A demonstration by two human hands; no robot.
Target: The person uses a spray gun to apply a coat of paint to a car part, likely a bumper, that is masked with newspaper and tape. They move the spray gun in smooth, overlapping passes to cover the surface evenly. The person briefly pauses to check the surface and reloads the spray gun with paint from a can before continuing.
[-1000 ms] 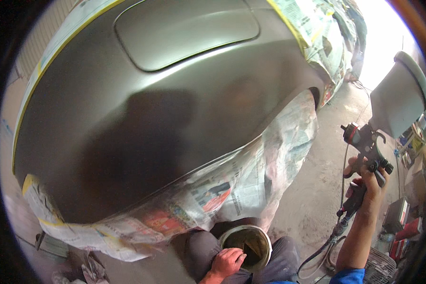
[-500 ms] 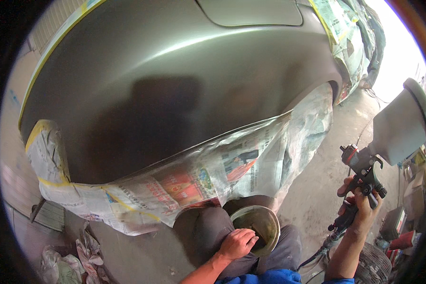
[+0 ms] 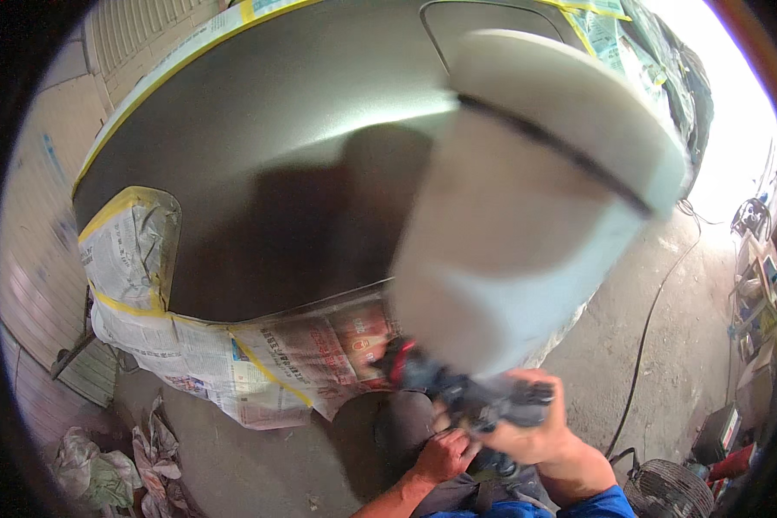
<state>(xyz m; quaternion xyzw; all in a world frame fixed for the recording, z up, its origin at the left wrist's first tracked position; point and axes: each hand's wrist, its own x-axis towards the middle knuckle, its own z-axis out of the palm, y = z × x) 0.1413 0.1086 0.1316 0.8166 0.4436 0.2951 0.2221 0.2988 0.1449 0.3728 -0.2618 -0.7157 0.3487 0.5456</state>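
My right hand [image 3: 540, 423] grips a spray gun [image 3: 483, 401], blurred by motion, its large pale cup [image 3: 527, 216] close to the camera and covering much of a dark grey car panel [image 3: 224, 224]. My left hand [image 3: 447, 453] is low at my knee, just below the gun, fingers curled; what they hold is hidden. Newspaper masking [image 3: 198, 354] edged with yellow tape [image 3: 121, 302] hangs along the panel's lower edge. The bucket at my knees is mostly out of sight.
Crumpled paper [image 3: 104, 466] lies at lower left beside a slatted wall [image 3: 47, 285]. On the right, a hose [image 3: 647, 345] crosses the floor near boxes [image 3: 755, 293], a red can [image 3: 729, 462] and a fan [image 3: 669, 492]. Plastic sheeting [image 3: 691, 104] drapes the panel's far end.
My right hand has swung the gun left and inward, close to the camera and above my left hand, which stays low at the knee. The view has shifted, showing more wall at left.
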